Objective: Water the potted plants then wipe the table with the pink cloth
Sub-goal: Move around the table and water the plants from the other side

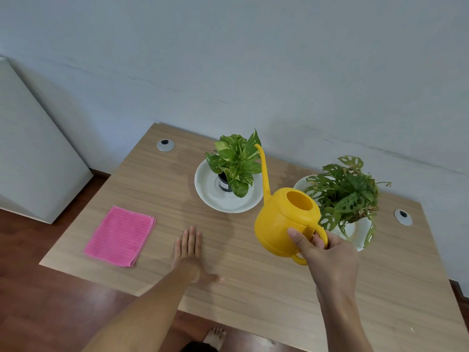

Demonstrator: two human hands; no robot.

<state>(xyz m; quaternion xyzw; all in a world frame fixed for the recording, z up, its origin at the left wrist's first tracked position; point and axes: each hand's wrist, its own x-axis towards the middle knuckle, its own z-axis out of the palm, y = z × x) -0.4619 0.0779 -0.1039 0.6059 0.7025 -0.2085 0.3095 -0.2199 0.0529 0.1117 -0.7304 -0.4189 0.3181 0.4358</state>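
Note:
My right hand point(327, 252) grips the handle of a yellow watering can point(281, 219), held above the wooden table point(253, 288). The can's long spout rises to the leaves of a pothos plant point(234, 163), which stands in a small black pot on a white dish point(210, 191). A second plant with holed leaves point(345, 194) sits in a white dish at the right, just behind the can. A folded pink cloth point(120, 236) lies flat near the table's left edge. My left hand point(190, 250) rests flat on the table, fingers apart, between the cloth and the can.
Two round cable grommets sit in the tabletop, one at the back left point(165, 145) and one at the right point(403, 217). A white cabinet point(33, 153) stands on the dark wood floor to the left. The wall runs close behind the table.

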